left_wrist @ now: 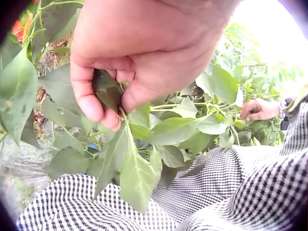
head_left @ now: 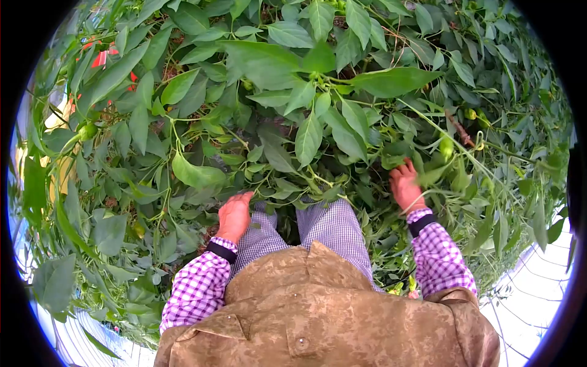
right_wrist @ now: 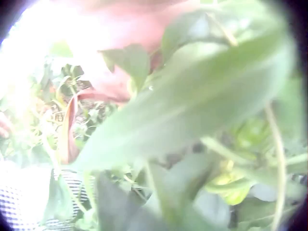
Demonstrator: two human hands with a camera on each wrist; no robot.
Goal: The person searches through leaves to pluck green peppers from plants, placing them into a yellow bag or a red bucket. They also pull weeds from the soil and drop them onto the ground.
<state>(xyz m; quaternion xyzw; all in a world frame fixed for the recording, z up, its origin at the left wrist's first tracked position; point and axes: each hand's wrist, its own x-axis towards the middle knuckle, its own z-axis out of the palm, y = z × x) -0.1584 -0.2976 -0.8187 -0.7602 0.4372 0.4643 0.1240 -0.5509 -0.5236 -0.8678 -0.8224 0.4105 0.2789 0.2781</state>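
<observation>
My left hand (head_left: 235,217) is low in the foliage, just in front of my left knee. Up close in the left wrist view, its thumb and fingers pinch a dark green leaf (left_wrist: 107,89), with a paler leaf (left_wrist: 139,175) hanging below. My right hand (head_left: 406,183) reaches into the leaves on the right, fingertips at a broad leaf (head_left: 396,156). A large blurred leaf (right_wrist: 187,106) covers much of that hand in the right wrist view, and I cannot tell whether it holds anything. A pale green pepper (head_left: 446,148) hangs just beyond it.
Dense pepper plants surround my knees, clad in checked trousers (head_left: 333,229). A long stem (head_left: 437,128) slants across on the right. Another green pepper (head_left: 87,131) hangs at far left, near something red (head_left: 105,58). White sheeting (head_left: 532,293) covers the ground at right.
</observation>
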